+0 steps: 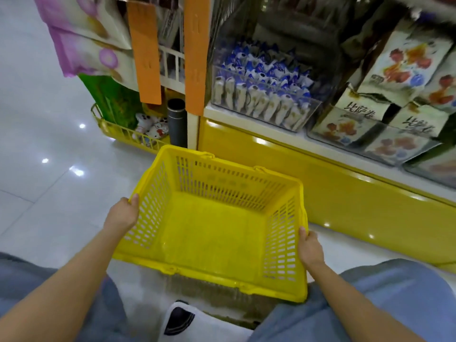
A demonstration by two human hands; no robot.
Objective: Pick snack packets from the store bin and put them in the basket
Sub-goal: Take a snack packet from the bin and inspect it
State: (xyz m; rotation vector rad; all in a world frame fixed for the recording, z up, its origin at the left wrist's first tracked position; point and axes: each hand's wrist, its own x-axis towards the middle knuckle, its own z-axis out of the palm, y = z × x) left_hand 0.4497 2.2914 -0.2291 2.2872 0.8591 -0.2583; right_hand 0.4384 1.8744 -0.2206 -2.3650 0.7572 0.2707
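Observation:
A yellow slotted plastic basket (237, 176) with nothing inside is held low in front of me, above the floor. My left hand (123, 213) grips its left rim with the thumb on top. My right hand (309, 248) grips the right rim near the front corner. Beyond the basket, a clear store bin (303, 114) on the yellow shelf unit holds several small blue-and-white snack packets (261, 77). To its right, another clear bin (399, 156) carries larger cream packets (404, 60) printed with red and blue fruit.
The yellow shelf base (345, 193) runs along the right. Orange hanging strips (145, 48), pink and green bags (81, 38), a dark cylinder (176, 122) and a low yellow wire rack (123, 134) with small toys stand at the left. White glossy tiles (37, 144) cover the floor. My knees and a shoe (180, 319) show below.

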